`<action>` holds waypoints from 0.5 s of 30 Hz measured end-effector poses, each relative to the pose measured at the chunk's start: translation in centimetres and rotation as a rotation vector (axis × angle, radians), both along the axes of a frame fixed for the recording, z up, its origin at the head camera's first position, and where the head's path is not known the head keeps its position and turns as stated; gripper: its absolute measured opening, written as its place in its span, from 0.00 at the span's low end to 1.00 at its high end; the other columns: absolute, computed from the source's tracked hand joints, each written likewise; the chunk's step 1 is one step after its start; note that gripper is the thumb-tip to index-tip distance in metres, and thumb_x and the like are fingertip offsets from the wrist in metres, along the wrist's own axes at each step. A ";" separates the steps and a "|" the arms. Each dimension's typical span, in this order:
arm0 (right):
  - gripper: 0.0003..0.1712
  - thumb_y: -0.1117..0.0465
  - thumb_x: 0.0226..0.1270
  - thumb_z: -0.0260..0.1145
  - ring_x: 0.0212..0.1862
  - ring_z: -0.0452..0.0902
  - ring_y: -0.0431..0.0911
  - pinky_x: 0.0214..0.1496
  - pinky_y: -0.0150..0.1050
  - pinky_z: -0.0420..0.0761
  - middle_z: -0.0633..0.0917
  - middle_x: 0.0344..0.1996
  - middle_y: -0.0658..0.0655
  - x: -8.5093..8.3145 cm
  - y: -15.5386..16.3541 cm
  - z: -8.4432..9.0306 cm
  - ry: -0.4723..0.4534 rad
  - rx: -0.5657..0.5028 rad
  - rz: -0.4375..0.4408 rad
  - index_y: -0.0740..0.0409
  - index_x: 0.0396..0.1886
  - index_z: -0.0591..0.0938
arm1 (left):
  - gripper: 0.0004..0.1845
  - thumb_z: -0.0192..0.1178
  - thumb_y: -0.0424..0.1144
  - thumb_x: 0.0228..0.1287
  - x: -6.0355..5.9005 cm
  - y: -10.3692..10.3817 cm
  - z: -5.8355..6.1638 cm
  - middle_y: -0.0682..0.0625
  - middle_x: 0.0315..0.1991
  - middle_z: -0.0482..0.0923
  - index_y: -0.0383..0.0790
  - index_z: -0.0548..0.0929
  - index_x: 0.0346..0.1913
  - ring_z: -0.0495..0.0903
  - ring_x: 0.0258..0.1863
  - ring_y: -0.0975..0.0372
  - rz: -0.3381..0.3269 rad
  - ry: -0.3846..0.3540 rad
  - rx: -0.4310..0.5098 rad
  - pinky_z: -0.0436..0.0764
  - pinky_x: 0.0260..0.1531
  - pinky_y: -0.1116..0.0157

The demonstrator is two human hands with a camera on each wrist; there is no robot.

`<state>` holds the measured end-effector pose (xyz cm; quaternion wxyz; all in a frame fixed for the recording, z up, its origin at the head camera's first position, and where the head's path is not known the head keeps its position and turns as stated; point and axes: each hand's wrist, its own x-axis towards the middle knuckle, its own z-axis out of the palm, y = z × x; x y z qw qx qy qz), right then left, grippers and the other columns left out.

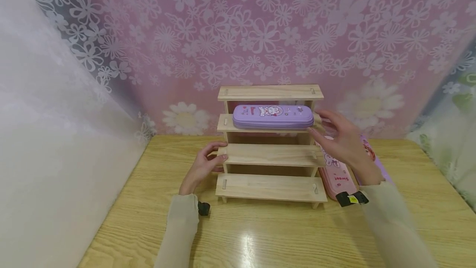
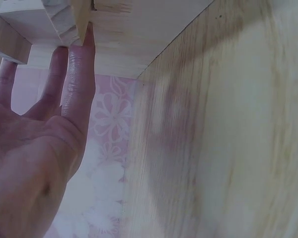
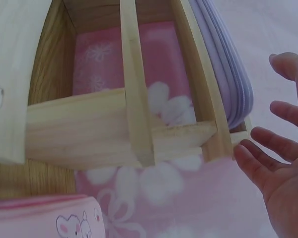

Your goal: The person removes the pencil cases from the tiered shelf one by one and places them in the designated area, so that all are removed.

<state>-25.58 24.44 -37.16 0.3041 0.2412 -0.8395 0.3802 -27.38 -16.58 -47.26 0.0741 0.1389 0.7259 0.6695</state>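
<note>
A purple pencil case (image 1: 273,116) with a rabbit print lies lengthwise on the second board from the top of a stepped wooden shelf (image 1: 271,186). At the left end of the board below it, my left hand (image 1: 202,165) grips the wood, its thumb near the top face. The left wrist view has those fingers (image 2: 79,84) against the board's edge. My right hand (image 1: 343,142) is beside the case's right end, fingers spread and relaxed. In the right wrist view a small gap parts the fingertips from the purple case (image 3: 228,64).
A pink pencil case (image 1: 340,179) marked "sweet" lies right of the shelf, partly under the right forearm in view. Another purple case (image 1: 383,171) is beyond it, mostly hidden. A flowered pink curtain (image 1: 260,32) hangs behind the wood-grain table (image 1: 238,235).
</note>
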 end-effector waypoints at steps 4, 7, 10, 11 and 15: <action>0.33 0.68 0.58 0.77 0.57 0.81 0.65 0.58 0.12 0.70 0.81 0.60 0.66 -0.7 -0.4 0.2 -0.055 0.017 0.001 0.63 0.65 0.79 | 0.23 0.65 0.40 0.72 0.1 0.1 0.3 0.42 0.69 0.67 0.46 0.76 0.67 0.82 0.48 0.54 -0.002 0.003 0.001 0.86 0.45 0.39; 0.33 0.66 0.60 0.76 0.58 0.80 0.65 0.57 0.12 0.70 0.79 0.62 0.67 -0.9 -0.6 0.2 -0.093 0.027 0.002 0.62 0.66 0.78 | 0.23 0.64 0.39 0.72 0.3 0.2 0.5 0.41 0.70 0.66 0.45 0.76 0.68 0.82 0.47 0.55 -0.003 0.003 -0.002 0.86 0.45 0.38; 0.33 0.63 0.62 0.76 0.58 0.80 0.65 0.60 0.25 0.79 0.78 0.63 0.68 -1.0 -0.7 0.3 -0.134 0.042 -0.006 0.61 0.68 0.77 | 0.22 0.64 0.39 0.72 0.3 0.3 0.5 0.41 0.69 0.67 0.46 0.77 0.67 0.82 0.46 0.56 0.000 0.004 0.000 0.86 0.44 0.38; 0.33 0.62 0.63 0.75 0.58 0.80 0.65 0.61 0.33 0.82 0.78 0.63 0.68 -1.1 -0.8 0.3 -0.150 0.050 -0.012 0.61 0.68 0.77 | 0.22 0.64 0.39 0.72 0.2 0.3 0.4 0.41 0.68 0.68 0.47 0.77 0.67 0.83 0.46 0.56 0.001 0.006 0.001 0.86 0.44 0.37; 0.35 0.56 0.67 0.73 0.58 0.79 0.66 0.58 0.64 0.81 0.77 0.63 0.69 -1.4 -1.1 0.5 -0.229 0.083 -0.031 0.59 0.71 0.75 | 0.21 0.64 0.39 0.72 0.1 0.1 0.1 0.42 0.66 0.70 0.48 0.78 0.66 0.83 0.47 0.55 0.005 0.010 0.005 0.86 0.43 0.38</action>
